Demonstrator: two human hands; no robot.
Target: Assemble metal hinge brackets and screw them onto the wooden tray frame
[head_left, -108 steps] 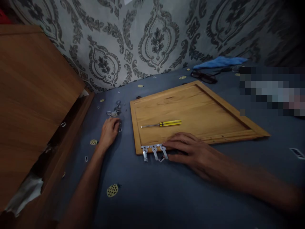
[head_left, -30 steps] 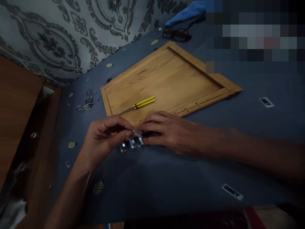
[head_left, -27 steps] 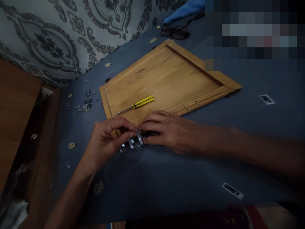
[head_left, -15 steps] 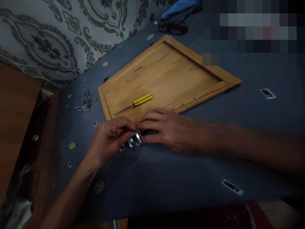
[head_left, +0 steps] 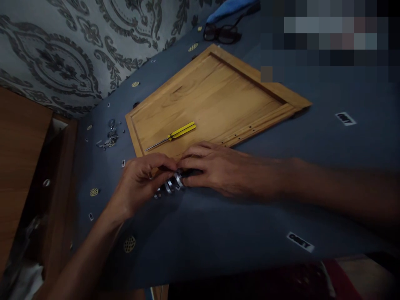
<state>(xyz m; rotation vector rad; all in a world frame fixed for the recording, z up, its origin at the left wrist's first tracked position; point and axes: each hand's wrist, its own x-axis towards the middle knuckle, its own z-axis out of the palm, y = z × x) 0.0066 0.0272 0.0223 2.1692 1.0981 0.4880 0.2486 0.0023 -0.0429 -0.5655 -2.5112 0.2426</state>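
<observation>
My left hand [head_left: 140, 177] is closed, its thumb and fingertips pinching at a shiny metal fitting [head_left: 178, 180] with several curved bands. From the other side my right hand [head_left: 212, 166] holds the same fitting, fingers bent over its far end. The fingers hide much of the fitting, so its exact kind cannot be made out. It lies at the near edge of a framed wooden panel [head_left: 200, 96], which has small dark holes along one side. On the panel, just beyond my hands, lies a screwdriver [head_left: 181, 130] with a yellow and black handle.
Loose metal parts [head_left: 111, 135] are piled on the dark patterned cloth [head_left: 218, 233] left of the panel. Eyeglasses [head_left: 221, 33] and a blue cloth [head_left: 228, 10] lie at the back. Wooden furniture [head_left: 59, 187] borders the left, and a patterned wall [head_left: 62, 54] rises behind.
The view has shifted slightly, so everything sits a little further left. Both hands keep the same grip on the metal fitting, and the screwdriver and panel stay in place.
</observation>
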